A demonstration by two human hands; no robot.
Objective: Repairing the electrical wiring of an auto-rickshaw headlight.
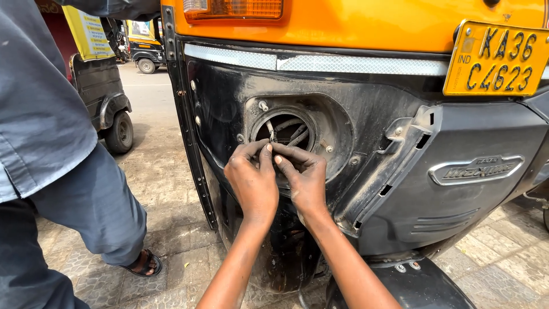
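We had both hands up at the round hole (284, 133) in the black rear panel (366, 137) of the three-wheeler. The left hand (251, 180) and the right hand (306, 178) met at the hole's lower rim, fingertips touching, pinched together on something small that we could not make out; it may have been the end of a wire.

The wires (290, 133) lay just above and beyond our fingertips, inside the hole. Their long axis ran slantwise, from lower left to upper right, and back into the dark of the body. One pale wire (270, 130) stood nearly upright at the hole's left side, straight over the left thumb, so the left hand was the nearer of the two to it. The right hand sat closer to the slanting ones.

Room was tight. The hole's rim ringed the fingers, with a bolt (263, 106) above it to the left and a small stud (329, 149) at its right. A moulded bumper (474, 183) jutted out just right of the right wrist. Left of us the panel's edge strip (191, 143) ran down, and past it another person's grey trouser leg (91, 200) stood on the paving (166, 171). The free way for our arms was downward and toward us.
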